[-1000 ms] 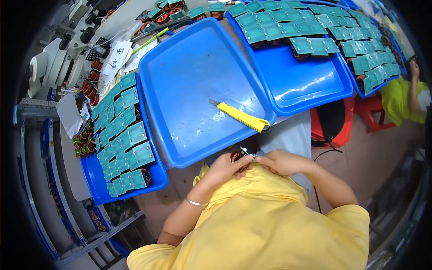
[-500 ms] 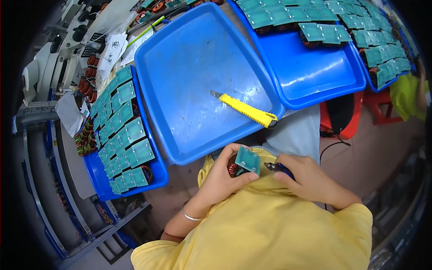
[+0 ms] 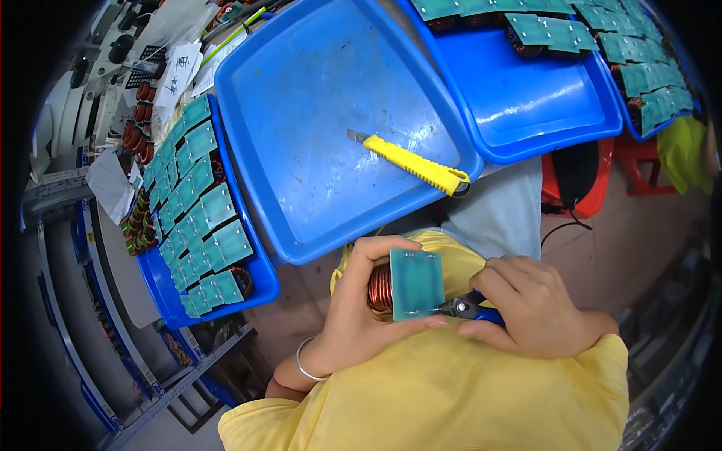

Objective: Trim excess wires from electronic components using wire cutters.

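Note:
In my left hand (image 3: 359,301) sits a copper-wound coil (image 3: 380,287) with a square green circuit board (image 3: 418,282) on it. The board's face is turned up, with small solder points along two edges. My right hand (image 3: 530,307) is closed round blue-handled cutting pliers (image 3: 466,307). Their jaw tips are at the board's lower right corner, by a solder point; I cannot tell whether they touch it. Beyond both hands, a yellow utility knife (image 3: 417,165) with its blade out lies in a blue tray (image 3: 316,135).
On the left stands a blue bin (image 3: 263,289) of board-topped coils (image 3: 203,214). Another blue bin (image 3: 541,113) at the upper right holds more along its far side. Papers (image 3: 179,75) and bare coils (image 3: 139,131) lie at the far left. A red stool (image 3: 639,161) is at right.
The coil and board have come closer, with the board turned to face up more squarely. My right hand has brought the pliers' tips down to the board's lower right corner.

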Action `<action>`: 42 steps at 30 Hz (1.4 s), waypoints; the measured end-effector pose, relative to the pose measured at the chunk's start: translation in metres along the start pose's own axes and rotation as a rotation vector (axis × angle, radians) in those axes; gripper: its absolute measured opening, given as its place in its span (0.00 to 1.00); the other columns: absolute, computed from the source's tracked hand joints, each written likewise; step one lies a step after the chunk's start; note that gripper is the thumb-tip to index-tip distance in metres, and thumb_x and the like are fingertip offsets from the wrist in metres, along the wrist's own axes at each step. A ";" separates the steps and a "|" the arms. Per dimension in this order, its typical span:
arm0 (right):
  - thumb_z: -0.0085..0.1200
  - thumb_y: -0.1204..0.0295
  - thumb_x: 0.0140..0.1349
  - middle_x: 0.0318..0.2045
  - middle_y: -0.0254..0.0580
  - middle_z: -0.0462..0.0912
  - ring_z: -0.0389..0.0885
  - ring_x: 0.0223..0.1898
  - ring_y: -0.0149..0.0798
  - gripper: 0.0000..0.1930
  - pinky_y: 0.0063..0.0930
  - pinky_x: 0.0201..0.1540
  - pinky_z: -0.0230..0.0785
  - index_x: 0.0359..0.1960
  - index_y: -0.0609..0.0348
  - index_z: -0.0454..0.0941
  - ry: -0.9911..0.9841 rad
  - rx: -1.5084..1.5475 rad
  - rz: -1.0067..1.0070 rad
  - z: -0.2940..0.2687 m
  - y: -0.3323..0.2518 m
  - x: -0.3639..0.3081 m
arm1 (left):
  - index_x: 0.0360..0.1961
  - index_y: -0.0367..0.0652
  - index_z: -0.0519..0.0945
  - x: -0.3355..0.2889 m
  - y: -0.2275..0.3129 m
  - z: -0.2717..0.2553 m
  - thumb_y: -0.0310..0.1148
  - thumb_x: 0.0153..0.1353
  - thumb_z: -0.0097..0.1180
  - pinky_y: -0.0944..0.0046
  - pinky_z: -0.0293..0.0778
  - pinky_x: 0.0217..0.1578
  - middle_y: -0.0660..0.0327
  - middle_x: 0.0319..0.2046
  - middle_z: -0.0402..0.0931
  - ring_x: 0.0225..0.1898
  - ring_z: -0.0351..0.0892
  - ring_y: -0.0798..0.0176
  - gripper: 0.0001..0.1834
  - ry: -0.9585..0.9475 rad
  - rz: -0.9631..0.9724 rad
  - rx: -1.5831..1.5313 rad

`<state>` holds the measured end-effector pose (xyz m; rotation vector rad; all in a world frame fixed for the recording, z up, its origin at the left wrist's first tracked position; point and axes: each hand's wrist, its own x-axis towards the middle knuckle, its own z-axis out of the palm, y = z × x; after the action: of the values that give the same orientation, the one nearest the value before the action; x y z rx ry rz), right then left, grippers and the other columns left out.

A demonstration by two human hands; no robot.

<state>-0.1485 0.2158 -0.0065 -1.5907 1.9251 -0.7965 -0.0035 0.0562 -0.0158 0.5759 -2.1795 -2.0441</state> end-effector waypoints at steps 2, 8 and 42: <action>0.58 0.54 0.47 0.25 0.45 0.70 0.72 0.25 0.48 0.22 0.34 0.27 0.64 0.29 0.62 0.69 0.008 -0.029 -0.012 -0.002 -0.002 0.000 | 0.49 0.39 0.64 -0.002 0.001 0.000 0.30 0.38 0.72 0.67 0.67 0.47 0.59 0.45 0.66 0.47 0.69 0.65 0.37 0.017 -0.007 0.033; 0.56 0.52 0.48 0.24 0.44 0.69 0.70 0.24 0.46 0.22 0.34 0.26 0.63 0.27 0.61 0.68 0.001 -0.110 -0.055 -0.006 -0.003 0.002 | 0.48 0.38 0.63 -0.002 0.001 0.000 0.33 0.32 0.75 0.68 0.69 0.45 0.56 0.43 0.68 0.45 0.71 0.66 0.41 0.035 0.120 0.246; 0.57 0.61 0.51 0.24 0.45 0.70 0.71 0.26 0.46 0.17 0.31 0.30 0.64 0.32 0.62 0.68 -0.017 0.410 0.041 -0.001 0.014 0.016 | 0.53 0.40 0.57 0.002 -0.006 0.006 0.23 0.46 0.64 0.72 0.68 0.43 0.57 0.40 0.72 0.41 0.71 0.71 0.35 -0.071 -0.230 -0.128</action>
<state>-0.1619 0.2026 -0.0159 -1.2999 1.6438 -1.0750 -0.0064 0.0612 -0.0228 0.7824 -2.0853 -2.3324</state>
